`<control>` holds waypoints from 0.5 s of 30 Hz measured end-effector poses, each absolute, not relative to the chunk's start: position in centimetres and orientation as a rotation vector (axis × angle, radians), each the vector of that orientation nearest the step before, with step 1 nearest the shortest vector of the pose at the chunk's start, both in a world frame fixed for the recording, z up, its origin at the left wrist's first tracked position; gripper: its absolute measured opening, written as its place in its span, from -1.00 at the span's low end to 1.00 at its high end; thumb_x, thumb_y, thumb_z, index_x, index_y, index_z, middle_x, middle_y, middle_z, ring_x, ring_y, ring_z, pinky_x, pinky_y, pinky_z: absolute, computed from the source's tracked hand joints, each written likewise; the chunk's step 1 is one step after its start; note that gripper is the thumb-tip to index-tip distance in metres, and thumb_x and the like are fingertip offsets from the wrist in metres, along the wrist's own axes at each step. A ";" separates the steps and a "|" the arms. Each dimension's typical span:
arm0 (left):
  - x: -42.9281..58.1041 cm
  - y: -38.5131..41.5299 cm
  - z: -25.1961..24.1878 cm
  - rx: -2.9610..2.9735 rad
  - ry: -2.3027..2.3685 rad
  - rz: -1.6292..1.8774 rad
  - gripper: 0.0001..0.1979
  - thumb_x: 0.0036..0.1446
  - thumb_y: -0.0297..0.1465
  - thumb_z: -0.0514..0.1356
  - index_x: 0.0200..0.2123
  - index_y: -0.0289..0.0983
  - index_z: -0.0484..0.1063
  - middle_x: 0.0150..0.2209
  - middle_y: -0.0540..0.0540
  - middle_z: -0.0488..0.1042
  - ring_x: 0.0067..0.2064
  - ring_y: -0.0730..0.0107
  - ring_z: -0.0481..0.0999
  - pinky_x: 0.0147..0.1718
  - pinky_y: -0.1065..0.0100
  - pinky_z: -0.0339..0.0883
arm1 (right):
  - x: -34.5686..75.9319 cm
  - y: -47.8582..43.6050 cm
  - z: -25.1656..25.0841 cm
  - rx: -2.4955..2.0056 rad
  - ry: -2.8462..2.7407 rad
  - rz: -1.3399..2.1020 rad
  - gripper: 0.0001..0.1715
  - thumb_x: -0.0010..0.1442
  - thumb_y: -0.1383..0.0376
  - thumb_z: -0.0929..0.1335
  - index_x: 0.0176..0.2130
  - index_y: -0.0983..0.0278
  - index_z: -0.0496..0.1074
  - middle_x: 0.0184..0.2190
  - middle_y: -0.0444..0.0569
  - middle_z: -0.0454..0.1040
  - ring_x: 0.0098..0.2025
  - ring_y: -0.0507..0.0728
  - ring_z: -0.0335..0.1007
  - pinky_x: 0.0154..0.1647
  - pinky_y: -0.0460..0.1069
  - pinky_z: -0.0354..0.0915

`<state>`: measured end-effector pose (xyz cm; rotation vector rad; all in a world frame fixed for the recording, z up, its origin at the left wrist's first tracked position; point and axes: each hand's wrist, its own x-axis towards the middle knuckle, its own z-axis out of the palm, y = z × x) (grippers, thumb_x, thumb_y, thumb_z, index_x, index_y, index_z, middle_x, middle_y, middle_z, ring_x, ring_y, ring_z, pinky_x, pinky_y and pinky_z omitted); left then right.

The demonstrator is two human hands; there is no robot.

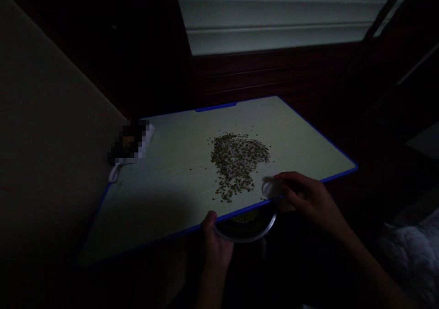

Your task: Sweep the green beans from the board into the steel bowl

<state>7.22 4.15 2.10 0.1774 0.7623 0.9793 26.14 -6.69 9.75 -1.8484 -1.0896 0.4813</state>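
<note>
A pile of small dark grains [238, 162] lies spread on a pale board with a blue edge [164, 181]. My left hand [214, 242] grips the rim of a round metal bowl [248, 229] held just under the board's near edge; a few grains show inside it. My right hand [308, 199] rests on the board at the right of the pile, fingers curled round a small pale object [270, 187] that I cannot make out. The scene is very dim.
A blurred dark item with a white cord [130, 146] sits at the board's left corner. A plain wall [41, 139] stands on the left, dark wooden furniture behind, a light window [274, 16] above, and white bedding [411, 258] at the lower right.
</note>
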 end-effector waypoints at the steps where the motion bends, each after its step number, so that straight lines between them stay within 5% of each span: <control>1: 7.3 4.1 2.0 0.187 0.776 0.993 -0.38 -0.06 -0.24 0.34 0.12 -0.24 0.44 0.02 -0.18 0.56 0.16 -0.05 0.43 0.30 -0.15 0.02 | 25.9 -6.7 9.7 -1.851 -1.101 0.482 -0.69 0.22 0.21 0.36 -0.02 0.13 0.50 -0.08 -0.06 0.58 -0.12 0.16 0.53 -0.15 0.05 0.44; 11: 7.9 4.3 1.6 0.242 0.833 1.083 -0.24 -0.14 -0.28 0.36 0.20 -0.20 0.34 0.20 -0.13 0.42 0.33 -0.08 0.18 0.33 -0.08 0.02 | 25.4 -6.6 9.8 -1.862 -1.126 0.447 -0.72 0.28 0.17 0.34 -0.02 0.14 0.50 -0.11 -0.04 0.60 -0.12 0.16 0.55 -0.23 0.01 0.46; 15: 7.6 4.3 1.8 0.234 0.828 1.036 -0.16 -0.22 -0.23 0.39 0.21 -0.24 0.32 0.17 -0.19 0.43 0.32 -0.16 0.20 0.33 -0.15 -0.03 | 24.8 -6.4 9.8 -1.853 -1.173 0.472 -0.70 0.27 0.19 0.36 0.00 0.11 0.49 -0.06 -0.07 0.59 -0.09 0.14 0.54 -0.10 0.02 0.44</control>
